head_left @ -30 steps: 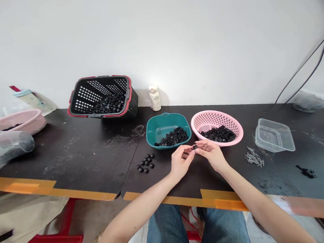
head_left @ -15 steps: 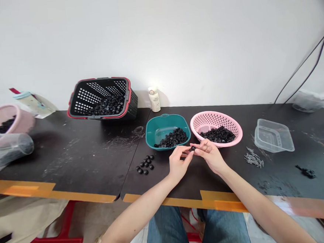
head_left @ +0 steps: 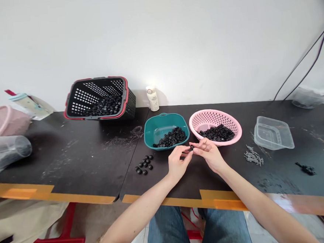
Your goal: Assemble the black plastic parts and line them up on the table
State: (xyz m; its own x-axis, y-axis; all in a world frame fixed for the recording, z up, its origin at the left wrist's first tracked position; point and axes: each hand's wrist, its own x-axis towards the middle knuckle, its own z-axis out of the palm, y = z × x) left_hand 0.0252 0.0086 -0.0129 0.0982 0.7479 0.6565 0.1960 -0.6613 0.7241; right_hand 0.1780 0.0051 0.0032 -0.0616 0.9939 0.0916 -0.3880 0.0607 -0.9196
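Between my fingertips is a small black part [head_left: 191,148], its shape mostly covered by the fingers. My left hand [head_left: 178,161] pinches it from the left, while my right hand [head_left: 208,153] grips it from the right. Both hands are over the table, just in front of a teal basin [head_left: 151,131] with small black pieces heaped inside. A pink colander [head_left: 236,127] holding black ring-like parts stands behind my right hand. Several round black caps [head_left: 144,164] lie on the table to the left of my left hand.
Grey pins [head_left: 253,156] lie in a pile beside a clear plastic tub [head_left: 273,133]. Further right is a small black cluster [head_left: 305,169]. A dark basket [head_left: 99,98] of black pieces tilts near the wall, with a white bottle [head_left: 153,100] beside it. Orange tape [head_left: 84,193] lines the front edge.
Both hands have shifted very slightly left, still pinching the small black part. At the far left, the pink basket has been tipped and its black contents no longer show clearly.
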